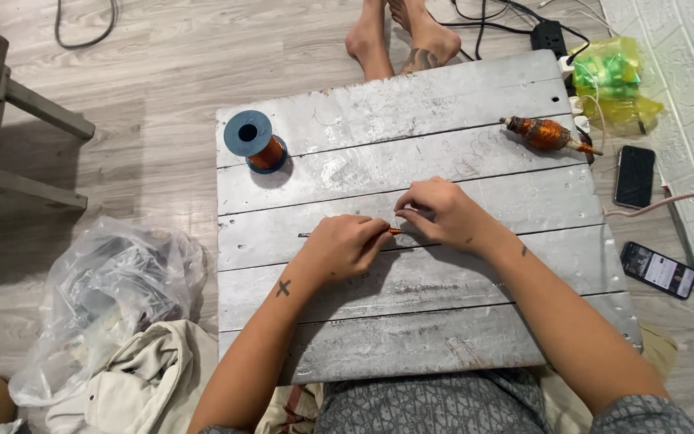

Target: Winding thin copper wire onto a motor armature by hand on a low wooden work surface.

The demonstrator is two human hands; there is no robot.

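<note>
At the centre of the frame both hands meet over the grey plank surface (pixel 411 321). The left hand (pixel 339 247) is curled shut, pinching a thin copper-coloured piece (pixel 393 231) whose tip shows between the hands; the right hand (pixel 442 213) closes its fingertips on the other end, likely to keep it taut. A spool of copper wire (pixel 255 143) stands upright at upper left, a wound copper coil (pixel 546 134) lies at upper right, both within reach.

A home floor workspace: laminate floor (pixel 146 72), bare feet (pixel 399 36), power strip (pixel 550 36), phones (pixel 634 175).
</note>
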